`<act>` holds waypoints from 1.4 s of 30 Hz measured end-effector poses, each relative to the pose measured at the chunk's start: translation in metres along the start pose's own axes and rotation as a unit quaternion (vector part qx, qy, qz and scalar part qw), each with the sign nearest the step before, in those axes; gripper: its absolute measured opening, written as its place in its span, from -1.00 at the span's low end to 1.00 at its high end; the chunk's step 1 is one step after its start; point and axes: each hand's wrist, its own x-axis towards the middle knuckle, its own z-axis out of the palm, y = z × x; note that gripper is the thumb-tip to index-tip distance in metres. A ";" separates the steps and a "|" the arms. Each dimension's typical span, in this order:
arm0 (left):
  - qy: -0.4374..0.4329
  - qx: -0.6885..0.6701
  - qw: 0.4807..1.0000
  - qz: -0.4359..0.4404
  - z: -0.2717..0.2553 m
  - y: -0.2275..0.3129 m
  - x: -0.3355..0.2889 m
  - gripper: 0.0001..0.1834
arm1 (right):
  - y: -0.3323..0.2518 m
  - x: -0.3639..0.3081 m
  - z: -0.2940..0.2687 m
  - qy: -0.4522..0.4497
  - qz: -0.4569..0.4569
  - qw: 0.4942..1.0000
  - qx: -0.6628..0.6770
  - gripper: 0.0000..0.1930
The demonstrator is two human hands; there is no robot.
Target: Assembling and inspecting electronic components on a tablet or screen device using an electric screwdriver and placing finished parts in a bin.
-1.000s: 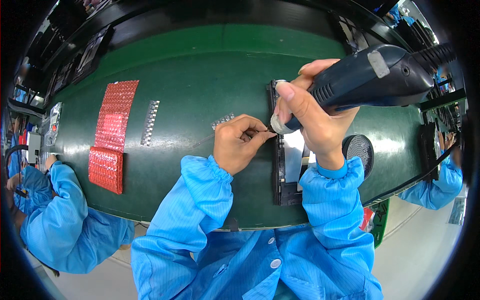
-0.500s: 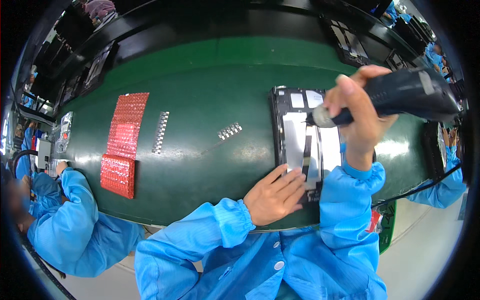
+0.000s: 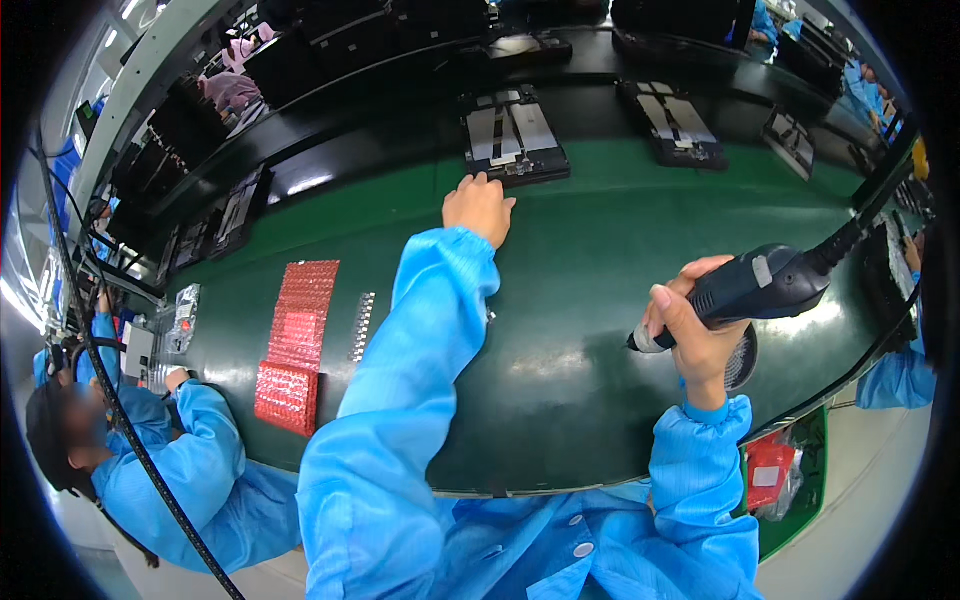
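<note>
At the far side of the green bench (image 3: 570, 400), my left hand (image 3: 478, 210) reaches to the near left corner of an opened tablet-like device (image 3: 530, 130) with silvery plates and a dark middle strip. Its fingers are bent together against that corner; the fingertips are partly hidden. My right hand (image 3: 705, 345) is wrapped round a black electric screwdriver (image 3: 755, 290), held above the bench with its tip pointing left. Just behind that wrist, a round dark dish (image 3: 743, 362) shows in part.
Red bubble wrap (image 3: 305, 315) and a strip of small parts (image 3: 363, 325) lie left of my left sleeve. More opened devices (image 3: 675, 125) stand along the back. A green bin (image 3: 800, 500) with red packing sits low right. A co-worker (image 3: 180, 430) sits at the left.
The opened device that lay before me is gone from there; one now lies at the back by my left hand. My right hand has lowered with the screwdriver. The view has tilted up.
</note>
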 end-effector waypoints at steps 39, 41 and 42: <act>-0.165 -0.350 0.914 -0.121 -0.055 -0.055 -0.152 -0.84 | -0.014 -0.006 -0.002 0.012 0.020 0.999 -0.033 -0.63; -0.163 -0.358 0.917 -0.069 -0.053 -0.066 -0.156 -0.87 | -0.012 -0.007 0.001 0.028 0.028 0.999 -0.032 -0.64; -0.137 -0.442 0.881 -0.098 -0.056 -0.067 -0.159 -0.88 | -0.009 -0.007 0.000 0.020 0.042 0.998 -0.034 -0.64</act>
